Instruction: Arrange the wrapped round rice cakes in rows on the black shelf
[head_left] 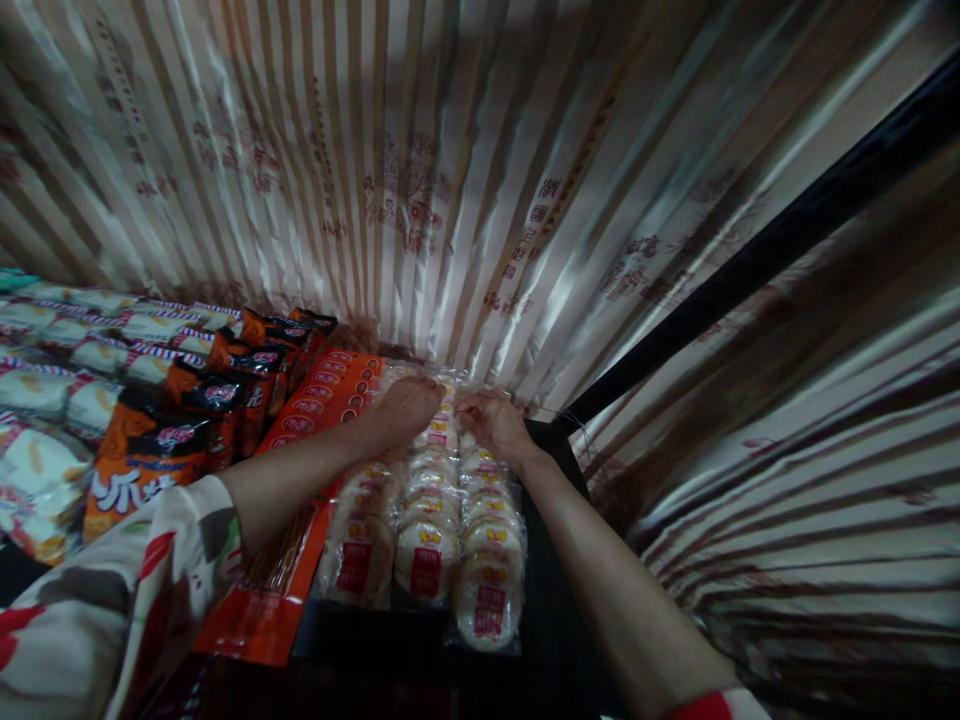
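Note:
Clear-wrapped round pale crackers (427,560) with red and yellow labels lie overlapping in three columns on a dark table. My left hand (409,408) reaches over the far end of the left and middle columns, fingers bent down at a clear wrapper. Facing it, my right hand (495,420) is at the far end of the right column, thumb and fingertips pinched together near the middle column. Both hands seem to grip the wrapper of a far cracker between them, though their fingertips are dim and partly hidden.
Left of the crackers lies a long orange-red packet (255,630) of thin brown sticks. Beyond it stand several orange and black snack bags (150,460) and rows of white bags (45,390). A pleated printed curtain (450,180) hangs behind; a black pole (750,255) slants at right.

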